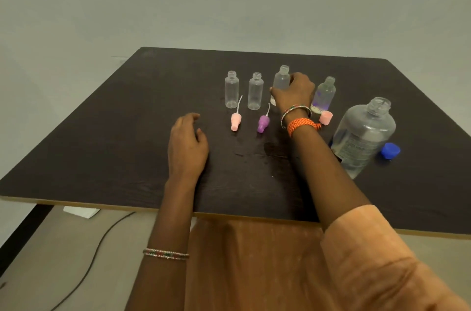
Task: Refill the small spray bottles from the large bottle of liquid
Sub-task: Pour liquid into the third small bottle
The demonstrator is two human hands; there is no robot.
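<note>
Dark table before me. Big bottle stands at my right, uncapped, long axis upright, mouth up, part full of clear liquid; its blue cap lies just beside the base. Four small bottles stand upright in a row across the far middle, all open-mouthed: first bottle, second bottle, third bottle, fourth bottle, the last holding liquid. My right hand is wrapped round the third bottle, which sits on the table. My left hand rests palm-down on the table, fingers relaxed, holding nothing. Pink sprayer and purple sprayer lie flat, tubes pointing away from me. Pink cap sits near the fourth bottle.
</note>
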